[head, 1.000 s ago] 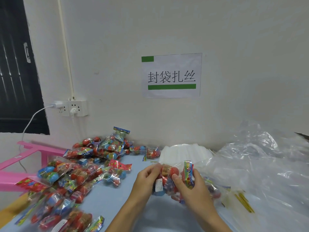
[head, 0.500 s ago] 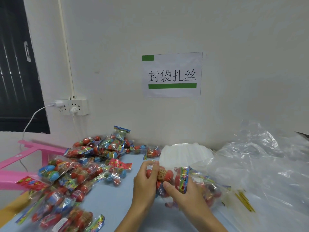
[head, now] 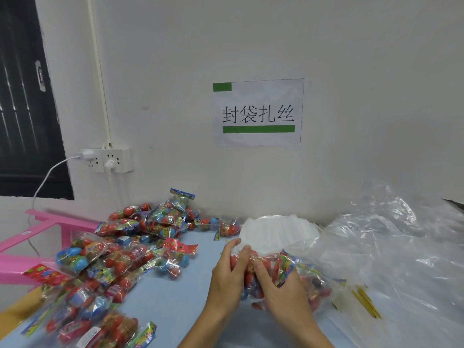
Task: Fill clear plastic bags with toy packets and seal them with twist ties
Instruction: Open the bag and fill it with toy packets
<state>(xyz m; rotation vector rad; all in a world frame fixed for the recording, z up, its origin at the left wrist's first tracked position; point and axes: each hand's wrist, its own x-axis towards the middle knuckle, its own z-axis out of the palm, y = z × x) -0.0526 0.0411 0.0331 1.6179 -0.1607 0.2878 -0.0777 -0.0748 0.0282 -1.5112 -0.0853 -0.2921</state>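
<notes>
A clear plastic bag point(head: 315, 285) with several red and blue toy packets inside lies on the light blue table point(head: 173, 305) in front of me. My left hand point(head: 229, 280) grips the bag's open left end, fingers curled over its top. My right hand point(head: 278, 292) holds a toy packet point(head: 285, 268) at the bag's mouth, pressed in among the others. A pile of loose toy packets point(head: 120, 262) covers the table's left side. Yellow twist ties point(head: 365, 301) lie to the right of the bag.
A stack of flat white bags point(head: 278, 231) sits behind my hands by the wall. Crumpled clear plastic sheeting point(head: 401, 247) fills the right side. A pink stool point(head: 50, 227) stands at the left. A socket strip with a cable point(head: 108, 160) hangs on the wall.
Both hands have shifted down and right with the bag. The packet in my right hand has gone from upright above the bag to lower inside its mouth.
</notes>
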